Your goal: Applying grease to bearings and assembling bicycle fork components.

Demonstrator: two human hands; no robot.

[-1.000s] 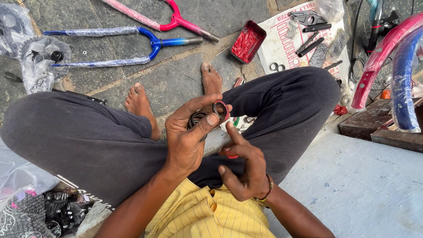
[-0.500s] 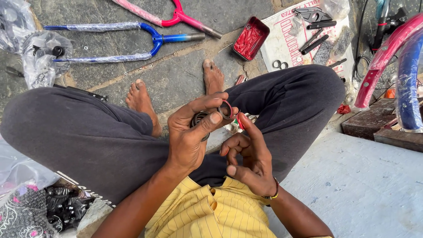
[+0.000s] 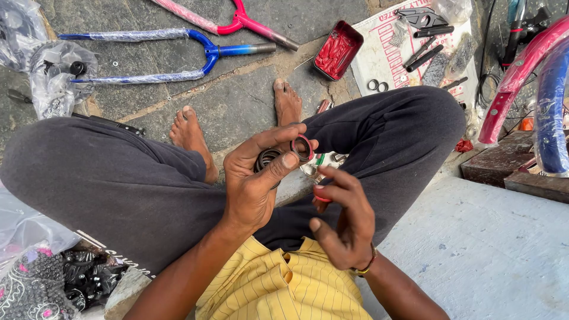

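While the right hand (image 3: 344, 222) hangs nearest the body with fingers loosely curled and apart, red grease on one fingertip and nothing gripped, the ring (image 3: 301, 148) sits just up and to its left, close but not touching. It is pinched by its rim between thumb and forefinger of the left hand (image 3: 258, 184), with darker rings (image 3: 267, 159) stacked behind. Farther off, a red tray (image 3: 338, 50) lies on the pavement beyond the feet.
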